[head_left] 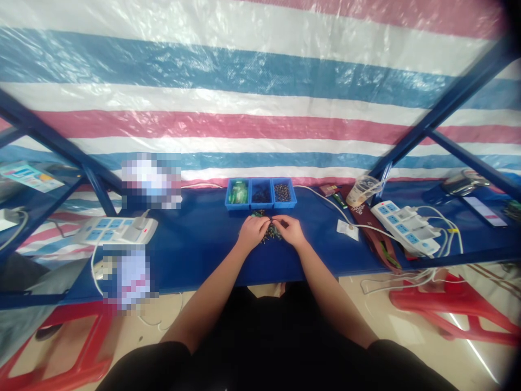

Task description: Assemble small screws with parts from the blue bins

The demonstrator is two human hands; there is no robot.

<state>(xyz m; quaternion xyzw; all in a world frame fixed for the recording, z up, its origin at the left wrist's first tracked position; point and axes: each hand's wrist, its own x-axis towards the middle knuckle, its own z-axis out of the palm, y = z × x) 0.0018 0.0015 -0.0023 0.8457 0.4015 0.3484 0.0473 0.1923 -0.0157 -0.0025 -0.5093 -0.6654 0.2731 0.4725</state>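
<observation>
Near the middle of the blue table, my left hand point(253, 230) and my right hand point(290, 229) meet fingertip to fingertip, both with fingers pinched together. Whatever they hold is too small to make out. Beneath and between them lies a small pile of dark and yellowish pieces point(270, 234). Just beyond the hands stands a blue tray with three compartments point(250, 206). Green pieces in clear plastic point(239, 191) fill its left compartment, dark pieces point(261, 193) the middle one, and small metallic pieces point(281, 192) the right one.
Power strips lie at left point(116, 231) and right point(407, 229), with white cables. A plastic cup point(360, 191), a brown bag point(372, 233), a small white packet point(347, 229) and a phone point(485, 210) are at right. Red stools point(456, 309) stand below. Striped sheeting hangs behind.
</observation>
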